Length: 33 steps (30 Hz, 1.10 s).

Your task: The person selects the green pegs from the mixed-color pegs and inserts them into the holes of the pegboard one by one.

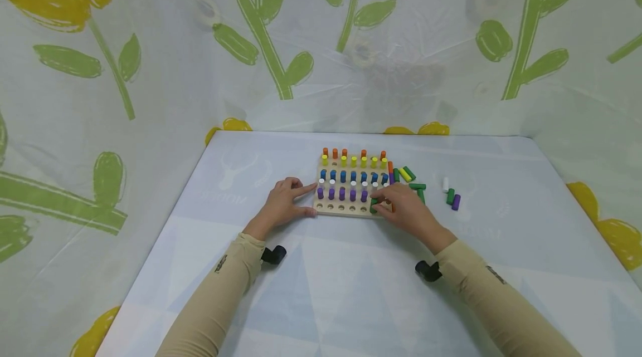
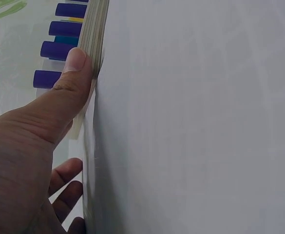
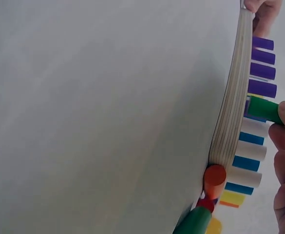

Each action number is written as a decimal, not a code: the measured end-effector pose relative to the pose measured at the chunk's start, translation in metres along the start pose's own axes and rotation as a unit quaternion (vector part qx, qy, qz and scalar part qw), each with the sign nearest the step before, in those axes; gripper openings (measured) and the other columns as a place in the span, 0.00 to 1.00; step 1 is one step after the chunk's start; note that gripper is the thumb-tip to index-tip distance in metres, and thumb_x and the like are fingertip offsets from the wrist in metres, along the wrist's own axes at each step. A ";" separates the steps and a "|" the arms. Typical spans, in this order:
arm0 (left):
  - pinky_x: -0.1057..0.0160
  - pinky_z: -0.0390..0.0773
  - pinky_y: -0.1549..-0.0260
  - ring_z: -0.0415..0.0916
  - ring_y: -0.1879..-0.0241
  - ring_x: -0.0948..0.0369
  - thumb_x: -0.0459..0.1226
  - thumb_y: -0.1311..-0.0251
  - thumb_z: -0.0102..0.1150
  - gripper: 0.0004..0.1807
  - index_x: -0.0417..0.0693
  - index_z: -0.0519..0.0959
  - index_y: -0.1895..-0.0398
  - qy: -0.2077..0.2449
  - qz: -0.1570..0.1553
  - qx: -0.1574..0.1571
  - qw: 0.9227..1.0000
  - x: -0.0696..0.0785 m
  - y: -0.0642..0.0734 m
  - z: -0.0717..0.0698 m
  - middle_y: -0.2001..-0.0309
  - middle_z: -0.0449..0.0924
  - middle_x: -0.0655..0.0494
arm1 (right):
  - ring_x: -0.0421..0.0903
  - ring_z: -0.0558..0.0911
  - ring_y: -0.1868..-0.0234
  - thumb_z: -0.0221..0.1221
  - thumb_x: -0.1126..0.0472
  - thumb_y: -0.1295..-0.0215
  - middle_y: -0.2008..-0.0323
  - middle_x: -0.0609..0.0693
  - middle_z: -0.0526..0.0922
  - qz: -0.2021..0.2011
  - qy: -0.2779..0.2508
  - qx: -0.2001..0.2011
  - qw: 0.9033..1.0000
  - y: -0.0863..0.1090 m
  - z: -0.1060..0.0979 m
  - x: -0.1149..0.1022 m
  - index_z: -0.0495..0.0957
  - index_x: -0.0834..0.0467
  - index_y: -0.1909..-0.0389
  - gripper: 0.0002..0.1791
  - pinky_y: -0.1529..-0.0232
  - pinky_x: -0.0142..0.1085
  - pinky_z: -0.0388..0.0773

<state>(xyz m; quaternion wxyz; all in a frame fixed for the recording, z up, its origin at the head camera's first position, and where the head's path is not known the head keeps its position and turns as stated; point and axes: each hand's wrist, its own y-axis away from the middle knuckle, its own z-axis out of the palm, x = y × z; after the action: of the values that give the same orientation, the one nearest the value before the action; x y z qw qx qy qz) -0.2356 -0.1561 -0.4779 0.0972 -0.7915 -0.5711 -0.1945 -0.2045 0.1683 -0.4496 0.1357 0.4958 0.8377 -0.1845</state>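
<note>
A wooden peg board (image 1: pixel 341 213) lies on the table with upright pegs in coloured rows: orange at the back, then yellow (image 1: pixel 353 161), blue, white and purple (image 1: pixel 342 194). Its front row shows bare holes. My right hand (image 1: pixel 408 211) pinches a green peg (image 3: pixel 263 109) between thumb and fingertips, upright over the front row near the right end. At the board's left side, my left hand (image 1: pixel 282 203) touches the edge with thumb and index finger spread. In the left wrist view the thumb (image 2: pixel 74 87) rests against the board's layered side; the other fingers are loosely bent.
Loose pegs lie right of the board, among them a yellow peg (image 1: pixel 404 174) and several green ones. Farther right are a white peg (image 1: pixel 445 184), a green peg (image 1: pixel 450 196) and a purple peg (image 1: pixel 456 202). A flower-patterned curtain (image 1: pixel 351 84) hangs behind the table (image 1: pixel 321 290).
</note>
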 end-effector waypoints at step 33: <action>0.47 0.62 0.36 0.60 0.39 0.48 0.59 0.47 0.72 0.45 0.68 0.67 0.25 0.006 -0.006 -0.001 1.000 0.000 0.001 0.000 0.39 0.65 0.49 | 0.47 0.78 0.52 0.69 0.57 0.34 0.58 0.46 0.86 -0.035 -0.003 -0.014 0.999 -0.021 0.012 -0.028 0.86 0.54 0.50 0.13 0.45 0.47 0.75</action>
<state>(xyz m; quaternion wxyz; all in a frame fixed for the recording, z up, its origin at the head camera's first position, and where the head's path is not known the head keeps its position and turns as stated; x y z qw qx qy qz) -0.2350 -0.1563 -0.4782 0.0985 -0.7872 -0.5747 -0.2006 -0.2095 0.1314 -0.4450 0.1385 0.4634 0.8568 -0.1787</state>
